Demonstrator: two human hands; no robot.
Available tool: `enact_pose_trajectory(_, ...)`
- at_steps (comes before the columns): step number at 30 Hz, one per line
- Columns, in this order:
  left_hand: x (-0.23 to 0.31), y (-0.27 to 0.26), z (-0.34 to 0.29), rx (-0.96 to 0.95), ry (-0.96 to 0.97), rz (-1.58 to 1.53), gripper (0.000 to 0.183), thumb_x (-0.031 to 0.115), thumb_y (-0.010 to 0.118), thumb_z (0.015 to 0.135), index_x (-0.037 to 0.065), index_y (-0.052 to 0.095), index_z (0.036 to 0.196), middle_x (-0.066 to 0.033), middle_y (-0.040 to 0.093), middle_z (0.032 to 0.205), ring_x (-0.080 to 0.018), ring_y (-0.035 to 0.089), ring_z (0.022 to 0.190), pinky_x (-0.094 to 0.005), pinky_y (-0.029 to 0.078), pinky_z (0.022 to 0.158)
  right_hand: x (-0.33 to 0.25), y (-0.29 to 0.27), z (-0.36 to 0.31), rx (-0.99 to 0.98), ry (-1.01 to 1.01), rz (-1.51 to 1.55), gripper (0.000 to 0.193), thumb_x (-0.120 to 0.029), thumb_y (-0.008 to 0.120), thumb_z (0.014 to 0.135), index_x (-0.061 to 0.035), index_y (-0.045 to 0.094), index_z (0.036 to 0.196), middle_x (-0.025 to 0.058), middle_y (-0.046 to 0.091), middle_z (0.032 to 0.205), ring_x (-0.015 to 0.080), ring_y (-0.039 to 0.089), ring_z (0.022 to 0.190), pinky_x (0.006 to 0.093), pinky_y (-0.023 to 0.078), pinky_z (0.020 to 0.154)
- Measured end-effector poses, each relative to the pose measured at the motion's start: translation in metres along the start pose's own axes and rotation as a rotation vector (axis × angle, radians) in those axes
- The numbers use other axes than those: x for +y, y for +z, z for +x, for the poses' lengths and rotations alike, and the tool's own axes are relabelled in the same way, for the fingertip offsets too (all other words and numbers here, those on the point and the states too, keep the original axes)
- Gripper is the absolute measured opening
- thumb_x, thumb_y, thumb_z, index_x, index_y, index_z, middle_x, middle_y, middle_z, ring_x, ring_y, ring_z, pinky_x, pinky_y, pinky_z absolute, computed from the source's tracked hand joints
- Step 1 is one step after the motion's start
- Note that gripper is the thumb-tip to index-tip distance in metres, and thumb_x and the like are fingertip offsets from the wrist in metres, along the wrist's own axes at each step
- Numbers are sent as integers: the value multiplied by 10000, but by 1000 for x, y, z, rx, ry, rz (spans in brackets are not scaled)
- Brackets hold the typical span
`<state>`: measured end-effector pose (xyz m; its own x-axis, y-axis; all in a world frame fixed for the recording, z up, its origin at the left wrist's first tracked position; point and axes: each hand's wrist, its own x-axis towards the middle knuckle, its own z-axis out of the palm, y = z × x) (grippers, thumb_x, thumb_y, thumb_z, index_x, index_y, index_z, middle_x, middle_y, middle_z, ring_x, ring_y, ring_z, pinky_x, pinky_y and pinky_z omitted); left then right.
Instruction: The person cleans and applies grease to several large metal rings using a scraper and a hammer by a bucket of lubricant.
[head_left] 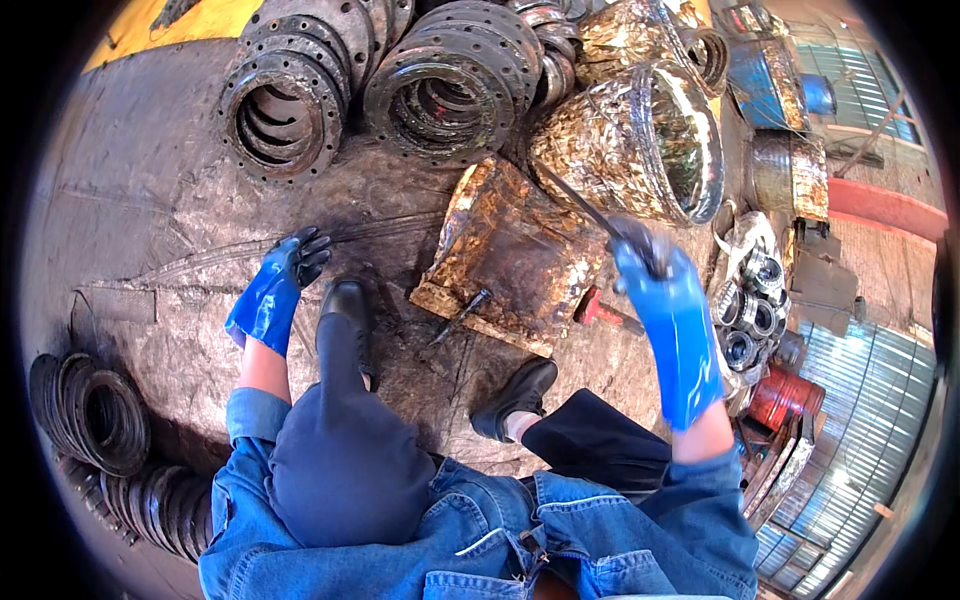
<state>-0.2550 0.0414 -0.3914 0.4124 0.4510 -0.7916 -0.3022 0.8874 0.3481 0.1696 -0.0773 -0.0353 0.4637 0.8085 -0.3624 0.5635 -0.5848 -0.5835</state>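
Observation:
My right hand (650, 255), in a blue gauntlet glove with a dark grip part, is closed on a long thin dark rod (575, 195) and somewhat smeared by motion. The rod slants up and left toward the dirty metal drum. My left hand (305, 258), gloved alike, hangs over the floor by my shoe, its fingers loosely apart and nothing in them. Between the hands lies a curved, rusty, grease-caked metal piece (520, 250). A short dark tool (465, 315), perhaps a chisel, rests across its near edge. Beside its right edge sits a red-headed hammer (608, 312).
Several dark ring flanges (440, 105) stand stacked at the far side; more rings (105, 420) are at the left. A flaky open-ended drum (640, 140) lies far right. A white sack (750, 240) holds metal fittings, near a red can (780, 398).

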Motion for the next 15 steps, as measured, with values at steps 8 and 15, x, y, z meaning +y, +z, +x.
enact_pose_trajectory(8,1,0,1,104,-7,-40,418,313,481,957,98,506,1314,-135,636,1223,-257,689,869,-348,543,580,-92,33,131,-162,16,-537,335,-296,637,888,-118,650,1173,136,695,864,223,672,797,379,512,745)
enact_pose_trajectory(15,7,7,-4,154,-13,22,389,280,497,958,101,525,1301,-127,659,1183,-242,692,859,-330,539,586,-99,51,137,-178,13,-684,323,-302,626,879,-112,668,1137,155,698,908,278,677,845,401,515,801)
